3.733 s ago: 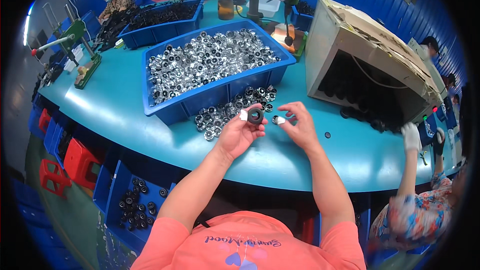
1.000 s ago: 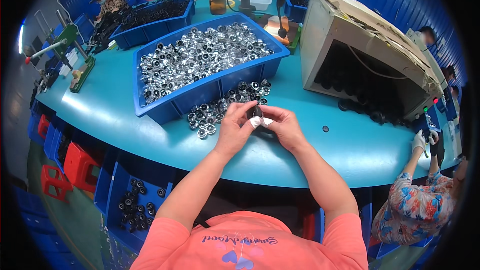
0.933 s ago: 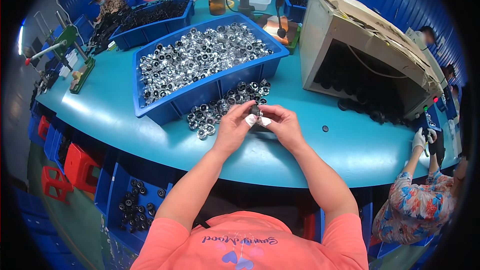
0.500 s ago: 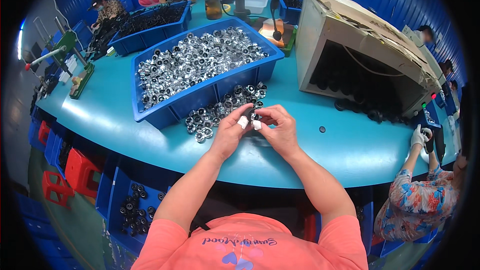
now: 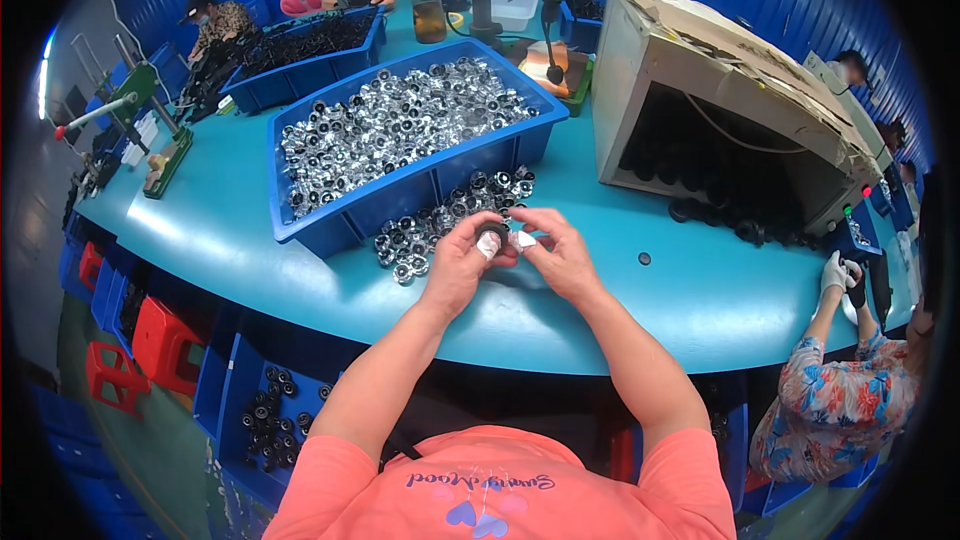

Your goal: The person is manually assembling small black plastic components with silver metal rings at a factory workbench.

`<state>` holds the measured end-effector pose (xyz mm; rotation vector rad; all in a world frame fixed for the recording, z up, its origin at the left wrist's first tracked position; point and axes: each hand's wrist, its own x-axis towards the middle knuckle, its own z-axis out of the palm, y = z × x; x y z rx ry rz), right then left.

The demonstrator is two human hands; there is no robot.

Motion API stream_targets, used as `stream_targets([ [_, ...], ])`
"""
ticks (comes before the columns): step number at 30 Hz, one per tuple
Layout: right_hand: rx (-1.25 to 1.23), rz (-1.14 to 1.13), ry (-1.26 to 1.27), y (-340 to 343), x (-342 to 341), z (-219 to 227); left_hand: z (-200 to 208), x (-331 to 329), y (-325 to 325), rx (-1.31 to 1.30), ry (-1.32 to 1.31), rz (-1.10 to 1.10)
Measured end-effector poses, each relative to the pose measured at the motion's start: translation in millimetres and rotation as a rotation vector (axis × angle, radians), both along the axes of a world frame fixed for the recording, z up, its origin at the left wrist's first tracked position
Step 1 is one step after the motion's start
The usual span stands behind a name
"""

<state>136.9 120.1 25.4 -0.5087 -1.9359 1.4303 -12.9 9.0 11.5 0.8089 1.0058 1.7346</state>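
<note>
A round black ring-shaped part (image 5: 497, 228) sits in the grip of my left hand (image 5: 460, 265), whose thumb is wrapped in white tape. Just right of it is my right hand (image 5: 565, 258), also with white tape on the thumb; its fingers are apart and I see nothing between them. Behind both hands lies a loose pile of shiny silver-and-black round parts (image 5: 405, 245) on the turquoise table (image 5: 620, 315). Many more of these fill the large blue bin (image 5: 410, 185) beyond.
A small black disc (image 5: 644, 259) lies right of my hands. Farther right stands a worn whitish box (image 5: 615, 90) with black round parts at its dark opening. A green press (image 5: 172, 160) is at the left, a lidded jar (image 5: 428, 15) at the back. Other people work around the table.
My right hand has drawn slightly right, off the part, and its fingers have spread. The black ring now shows more fully in my left hand.
</note>
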Motion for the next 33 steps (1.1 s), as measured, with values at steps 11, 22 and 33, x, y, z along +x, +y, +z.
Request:
stream_targets([
  [11, -0.167, 0.081, 0.03, -7.9, 1.7, -7.3, -0.3, 5.0, -2.9, -0.027, 0.224, 0.06],
  [22, -0.102, -0.009, -0.054, -15.3, -0.5, -15.7, 3.5, 6.5, -3.8, -0.155, 0.327, 0.178],
  [33, -0.238, 0.013, -0.016, -11.1, 1.0, -8.3, 1.9, -0.2, -3.0, -0.187, 0.35, 0.102],
])
